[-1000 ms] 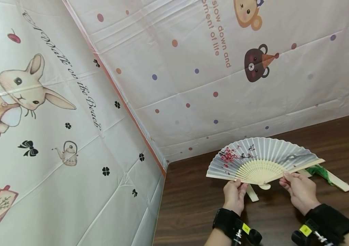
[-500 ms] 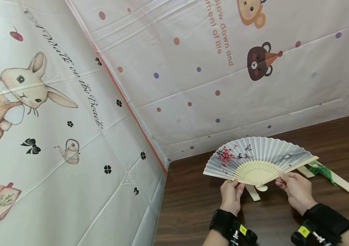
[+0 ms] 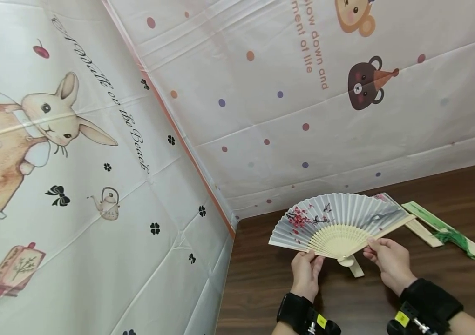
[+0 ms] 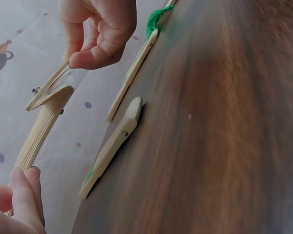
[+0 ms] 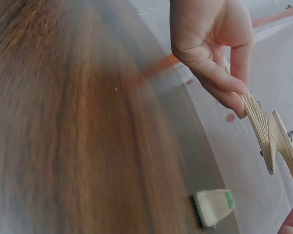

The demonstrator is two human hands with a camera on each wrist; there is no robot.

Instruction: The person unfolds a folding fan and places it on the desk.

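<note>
A spread folding fan, grey-white with pink blossoms and pale ribs, is held up over the table by both hands. My left hand pinches its left end rib between thumb and fingers. On the other side my right hand pinches the right end rib. The left wrist view shows the fan's ribs nearly edge-on, running between the two hands. Beneath the fan, the handle of a folded fan sticks out; the rest of it is hidden in the head view.
Two more folded fans lie on the brown wooden table at the right: a pale one and a green one with a green tassel. Printed cloth hangs behind and to the left of the table.
The head view has shifted a little. Both hands and the spread fan have moved slightly left relative to the folded fans, so more of those at the right shows. Both grips stay the same.
</note>
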